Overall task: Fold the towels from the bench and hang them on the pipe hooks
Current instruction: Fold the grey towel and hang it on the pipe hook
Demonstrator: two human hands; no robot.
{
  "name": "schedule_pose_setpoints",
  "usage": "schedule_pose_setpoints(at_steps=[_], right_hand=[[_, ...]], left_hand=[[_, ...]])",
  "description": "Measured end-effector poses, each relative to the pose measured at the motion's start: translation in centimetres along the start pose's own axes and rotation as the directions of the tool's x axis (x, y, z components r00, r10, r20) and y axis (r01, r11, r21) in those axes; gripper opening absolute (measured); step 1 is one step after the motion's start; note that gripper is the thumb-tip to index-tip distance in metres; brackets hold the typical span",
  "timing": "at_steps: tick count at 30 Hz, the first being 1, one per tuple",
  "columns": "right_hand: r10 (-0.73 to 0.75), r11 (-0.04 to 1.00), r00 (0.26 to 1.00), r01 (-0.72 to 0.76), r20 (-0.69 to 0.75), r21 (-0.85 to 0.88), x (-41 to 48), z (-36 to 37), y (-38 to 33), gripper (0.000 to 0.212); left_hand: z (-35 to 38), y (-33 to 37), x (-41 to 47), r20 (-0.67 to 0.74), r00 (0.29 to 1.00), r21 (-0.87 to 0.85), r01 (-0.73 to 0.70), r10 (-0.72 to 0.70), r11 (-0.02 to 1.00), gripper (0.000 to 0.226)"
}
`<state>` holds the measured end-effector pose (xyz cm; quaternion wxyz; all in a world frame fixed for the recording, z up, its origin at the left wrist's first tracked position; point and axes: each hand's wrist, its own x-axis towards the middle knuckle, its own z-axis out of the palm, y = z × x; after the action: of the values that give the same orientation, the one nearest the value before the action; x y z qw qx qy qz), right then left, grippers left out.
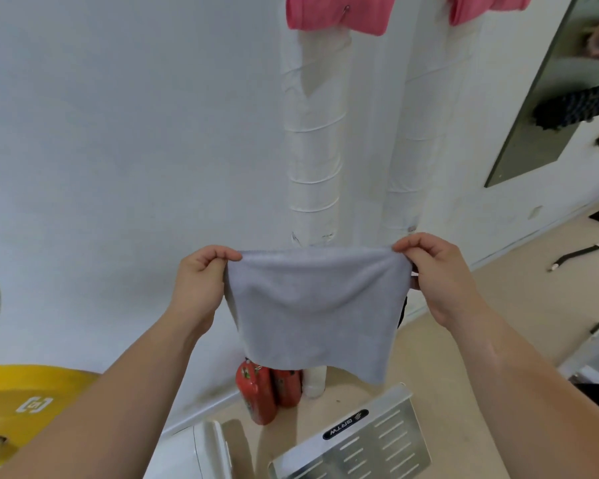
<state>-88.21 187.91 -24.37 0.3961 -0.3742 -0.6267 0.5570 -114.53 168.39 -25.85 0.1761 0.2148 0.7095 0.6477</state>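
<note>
Grey towel (312, 305) pinched taut between both hands: left hand (201, 281), right hand (436, 274).

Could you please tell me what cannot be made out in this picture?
Head view, top edge: cuts off the tops of the pink cloth towels.
Head view, grey cloth towel, pinched by the left hand and right hand: hides the foot of the white taped pipe and the top of the white plastic bottle.
Head view, left edge: cuts off the round yellow weight plate.
</note>
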Motion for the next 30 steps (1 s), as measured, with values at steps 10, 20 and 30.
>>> schedule_pose_setpoints(at_steps=[10,20,30], right_hand=[[-0.187,0.875,0.891,0.342,0.413,-0.343,-5.1,3.8,-0.9,0.034],[-0.345,0.817,0.789,0.519,0.509,-0.251,-5.5,6.9,-0.6,0.012],[-0.247,0.871,0.788,0.436,0.564,-0.228,-5.6,7.4,0.2,0.015]], left_hand=[[1.9,1.1,-5.4,0.136,0.983,0.093,-0.133,0.12,0.987,0.033],[4.2,2.5,-10.0,0.386,0.921,-0.108,0.103,-0.053,0.989,0.003],[3.7,0.7,-8.9,0.424,0.903,0.163,0.002,-0.072,0.987,0.013]])
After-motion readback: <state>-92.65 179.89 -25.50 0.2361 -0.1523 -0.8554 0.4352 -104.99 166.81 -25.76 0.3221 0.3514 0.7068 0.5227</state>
